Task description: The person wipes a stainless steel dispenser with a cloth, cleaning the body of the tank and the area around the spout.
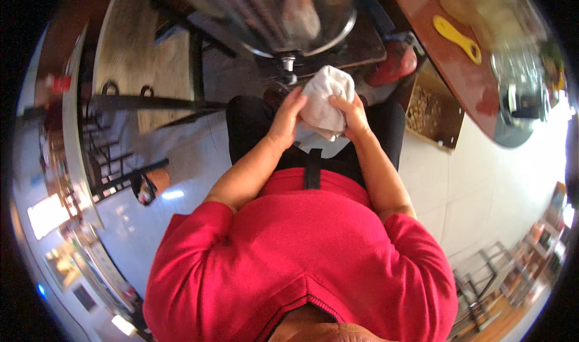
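Note:
A bunched white cloth (326,95) is held between both my hands, above my lap. My left hand (288,116) presses its left side with the fingers along the cloth. On the opposite side my right hand (355,116) grips it, thumb lying on top. Just beyond the cloth stands a large shiny metal vessel (253,14) with a short metal spout or fitting (288,65) low on its near side. Its curved surface mirrors a hand and something pale. Whether anything is wrapped inside the cloth is hidden.
To the right, a reddish-brown tabletop (452,66) carries a yellow-handled tool (457,39) and a clear glass vessel (515,66). Beneath its edge sits a cardboard box (445,125) of small brown pieces. Wood-topped furniture (142,52) with dark metal bars stands left.

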Motion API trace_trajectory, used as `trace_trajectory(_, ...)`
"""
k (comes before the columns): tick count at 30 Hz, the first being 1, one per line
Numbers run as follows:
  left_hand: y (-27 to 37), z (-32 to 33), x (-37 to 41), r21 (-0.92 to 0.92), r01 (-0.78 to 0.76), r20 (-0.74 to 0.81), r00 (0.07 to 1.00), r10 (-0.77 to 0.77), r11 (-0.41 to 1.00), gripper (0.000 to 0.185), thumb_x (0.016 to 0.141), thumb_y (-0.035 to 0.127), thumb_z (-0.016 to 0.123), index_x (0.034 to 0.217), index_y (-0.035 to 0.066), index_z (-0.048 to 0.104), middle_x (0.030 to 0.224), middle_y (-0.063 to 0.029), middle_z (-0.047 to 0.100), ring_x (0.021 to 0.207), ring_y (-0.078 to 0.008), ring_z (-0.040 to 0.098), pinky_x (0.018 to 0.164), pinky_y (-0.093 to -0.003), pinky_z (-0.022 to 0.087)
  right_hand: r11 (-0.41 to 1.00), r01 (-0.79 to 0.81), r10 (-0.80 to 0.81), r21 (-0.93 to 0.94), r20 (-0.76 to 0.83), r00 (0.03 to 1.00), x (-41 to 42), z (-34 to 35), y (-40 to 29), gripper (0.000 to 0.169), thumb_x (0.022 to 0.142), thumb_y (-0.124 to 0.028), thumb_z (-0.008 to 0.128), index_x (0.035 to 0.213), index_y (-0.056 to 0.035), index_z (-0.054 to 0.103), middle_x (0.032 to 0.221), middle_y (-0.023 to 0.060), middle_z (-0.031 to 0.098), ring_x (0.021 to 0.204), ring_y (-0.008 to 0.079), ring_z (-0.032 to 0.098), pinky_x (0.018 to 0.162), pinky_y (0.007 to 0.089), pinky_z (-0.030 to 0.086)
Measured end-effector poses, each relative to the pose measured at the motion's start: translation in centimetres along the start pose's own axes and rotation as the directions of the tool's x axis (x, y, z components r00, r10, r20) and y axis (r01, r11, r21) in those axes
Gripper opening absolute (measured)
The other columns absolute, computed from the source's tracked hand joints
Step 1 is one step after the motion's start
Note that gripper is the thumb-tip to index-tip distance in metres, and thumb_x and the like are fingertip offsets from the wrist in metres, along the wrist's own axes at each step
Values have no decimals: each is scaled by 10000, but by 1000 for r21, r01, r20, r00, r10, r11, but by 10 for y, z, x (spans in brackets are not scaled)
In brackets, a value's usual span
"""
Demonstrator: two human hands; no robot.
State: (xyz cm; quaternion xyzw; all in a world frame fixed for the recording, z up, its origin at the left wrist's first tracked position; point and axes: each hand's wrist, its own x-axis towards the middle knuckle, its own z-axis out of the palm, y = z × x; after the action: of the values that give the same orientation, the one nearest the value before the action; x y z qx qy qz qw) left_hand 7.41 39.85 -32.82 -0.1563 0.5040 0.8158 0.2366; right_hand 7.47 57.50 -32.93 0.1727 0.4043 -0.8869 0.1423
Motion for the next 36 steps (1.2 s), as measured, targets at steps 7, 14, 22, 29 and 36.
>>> trace_trajectory(7,-3,3,-14,-176,5,154,988,22,984,530,879,221,630,1340,79,409,1257,-66,531,1158,-202,511,1006,-378,401,961,-160,174,-227,45,984,0,25,9,574,941,-492,454,1271,-23,474,1200,107,559,1034,236,568,914,357,448)
trace_trajectory(14,-4,-12,-12,-472,35,-73,994,-79,881,417,864,140,608,1258,83,486,1185,-104,575,1078,-271,575,879,-441,502,456,136,-116,-880,92,989,8,58,8,565,945,-476,425,1141,36,562,971,150,632,921,228,580,823,365,442)
trace_trajectory(22,37,-68,25,-388,-477,-431,850,302,789,458,831,134,632,1255,123,459,1164,-87,564,1056,-263,579,863,-460,506,627,-138,70,-767,-120,990,-8,13,27,386,938,-394,525,1097,-48,583,983,50,644,799,127,618,658,245,477)
trace_trajectory(29,74,-85,88,-165,-485,-529,778,339,859,532,790,66,612,1265,67,372,1102,-128,537,979,-267,575,782,-440,520,626,-203,139,-753,-149,979,-23,26,34,373,914,-271,580,1160,9,567,965,63,629,806,136,613,668,257,485)
trace_trajectory(36,6,-31,56,38,-362,-461,821,338,931,753,720,89,681,1366,33,297,1183,-145,534,1064,-239,545,903,-351,450,571,-204,174,-795,-126,977,-12,35,45,320,886,-184,610,1112,41,580,872,86,636,705,144,605,601,280,502)
